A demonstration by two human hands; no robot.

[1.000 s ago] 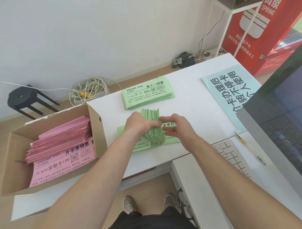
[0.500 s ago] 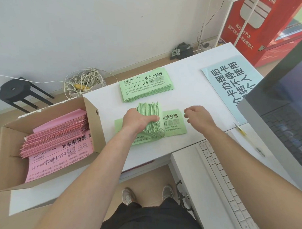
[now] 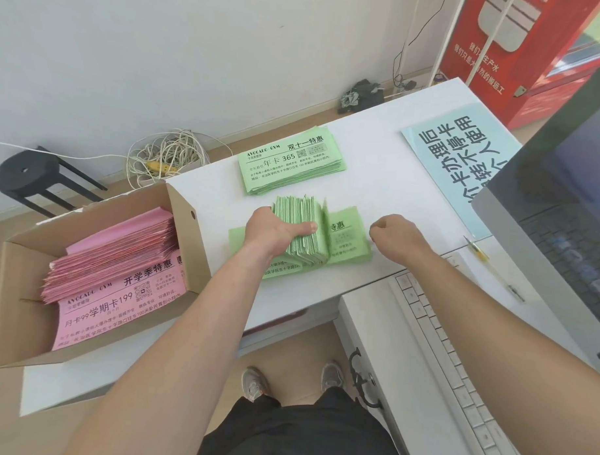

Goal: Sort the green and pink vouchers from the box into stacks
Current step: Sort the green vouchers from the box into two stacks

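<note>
Head camera is showing the sort part-way along, as I am judging it; one green stack (image 3: 290, 162) is lying squared up on the table (image 3: 378, 196) just beyond the grip, and a second lot of green sheets (image 3: 349, 241) is lying flat directly under the grip, so two green piles are forming; the pink vouchers (image 3: 120, 265) are sitting in the box (image 3: 190, 220) well to the left of the grip, with none of them showing on the table, so the pink side is looking wholly undone.

At the grip itself, the left hand (image 3: 274, 231) is clasping a thick green bundle (image 3: 302, 215) that is standing on its edge; fingers and thumb are curling round its near side and closing tight on the paper; the bundle is resting on the flat sheets beneath it; one sheet at the bundle's right face is standing apart from the rest, seemingly peeling off toward the flat pile. Just right of the grip, the right hand (image 3: 397, 236) is hovering apart from the bundle, its fingers curling in with no paper showing in them.

Remaining, by my reading: dealing out the rest of the bundle between the two green piles; then lifting the pink vouchers out and stacking them.
</note>
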